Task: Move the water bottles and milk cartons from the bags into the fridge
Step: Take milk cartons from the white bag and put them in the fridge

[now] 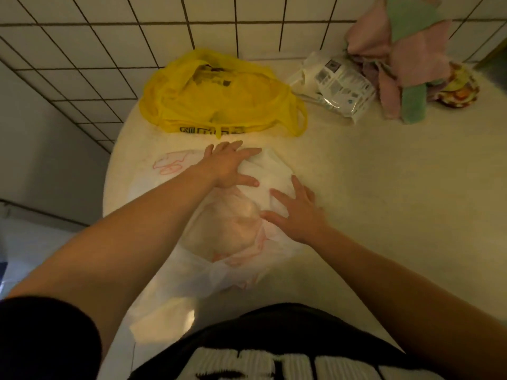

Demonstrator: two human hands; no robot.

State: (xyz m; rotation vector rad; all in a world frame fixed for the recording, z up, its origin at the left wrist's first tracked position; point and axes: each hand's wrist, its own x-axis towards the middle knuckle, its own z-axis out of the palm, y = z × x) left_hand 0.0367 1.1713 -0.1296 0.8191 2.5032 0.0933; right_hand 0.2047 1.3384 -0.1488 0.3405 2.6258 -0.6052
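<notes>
A white plastic bag with faint red print lies flattened on the pale counter right in front of me. My left hand presses flat on its far part with straight, spread fingers. My right hand rests flat on its right side, fingers straight as well. Behind it a yellow plastic bag with black print lies slumped near the tiled wall. No water bottle or milk carton shows, and I cannot tell what either bag holds. The fridge is out of view.
A white plastic-wrapped package lies at the back right, next to a heap of pink and green cloths. The tiled wall runs behind the counter, whose rounded left edge drops to the floor.
</notes>
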